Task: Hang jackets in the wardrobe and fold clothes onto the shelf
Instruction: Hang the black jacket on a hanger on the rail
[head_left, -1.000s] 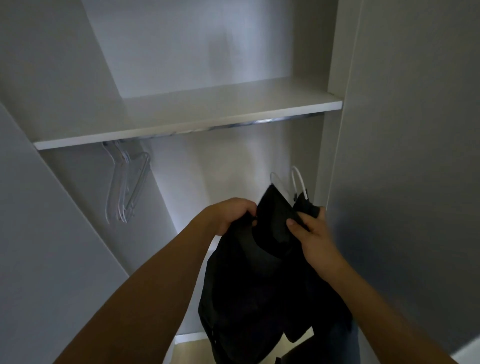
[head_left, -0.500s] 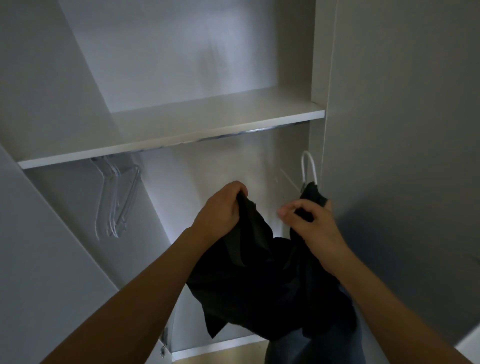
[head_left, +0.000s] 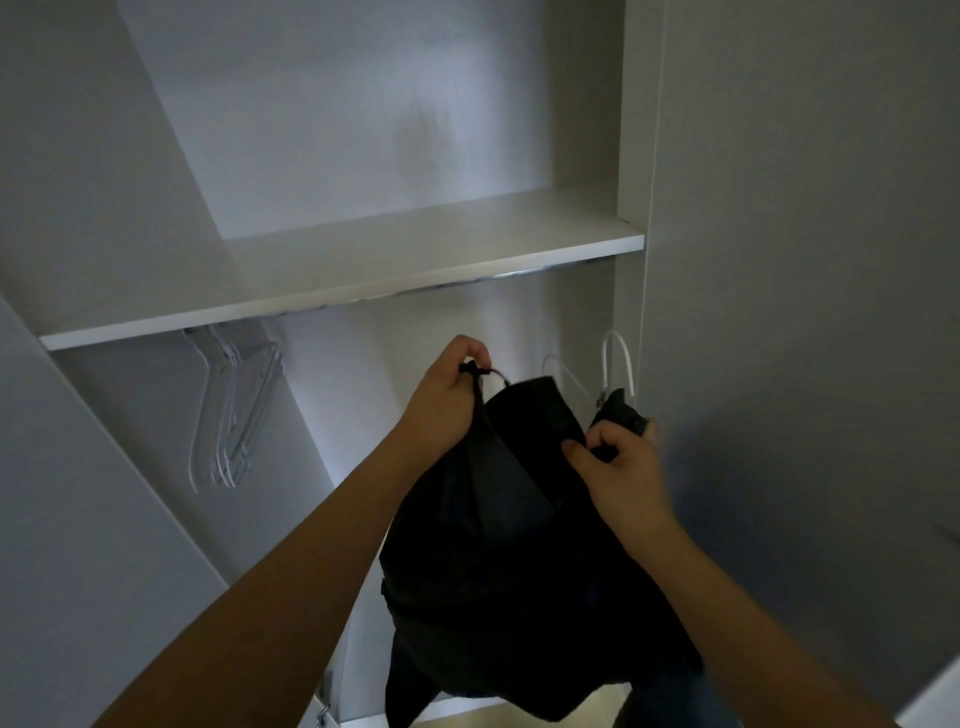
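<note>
A black jacket (head_left: 509, 561) hangs in front of me inside the open wardrobe. My left hand (head_left: 441, 405) grips its upper left edge, lifted to just under the shelf (head_left: 363, 291). My right hand (head_left: 618, 467) pinches the jacket's other top corner beside a white hanger hook (head_left: 615, 358). The hanger's body is hidden under the fabric. A metal rail (head_left: 467, 283) runs beneath the shelf.
Several clear empty hangers (head_left: 234, 410) hang from the rail at the left. The wardrobe's grey side panel (head_left: 805, 312) stands close on the right, and another panel (head_left: 78, 519) slants along the left. The lower edge of the wardrobe shows under the jacket.
My left hand has raised its side of the jacket higher, stretching the fabric upward. My right hand has shifted its pinch on the corner by the white hook.
</note>
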